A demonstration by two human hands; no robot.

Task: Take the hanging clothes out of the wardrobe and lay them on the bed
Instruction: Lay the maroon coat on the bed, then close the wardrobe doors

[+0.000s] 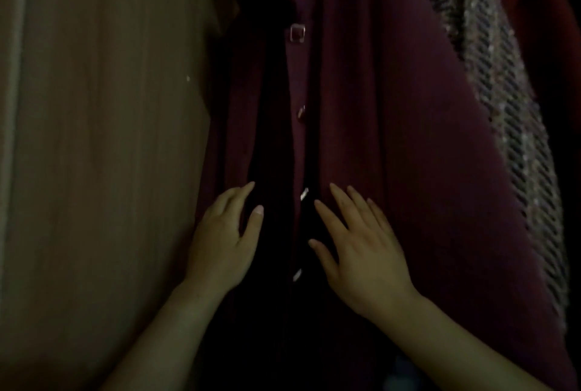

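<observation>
My left hand (pixel 224 239) and right hand (pixel 361 252) are open, gripping nothing, at one maroon coat (pixel 393 108); wardrobe wall (pixel 94 139) left, one sequined garment (pixel 490 108) right.

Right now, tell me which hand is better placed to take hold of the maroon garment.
Right, probably. The right hand is spread open over the front of the maroon garment, beside its buttons. The left hand is at the garment's edge, close to the wooden panel. The hanger is out of view.

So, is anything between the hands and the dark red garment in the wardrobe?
Nothing visible. The left hand and right hand are both open right at the dark red garment, either side of its buttons. The bed is out of view.
</observation>
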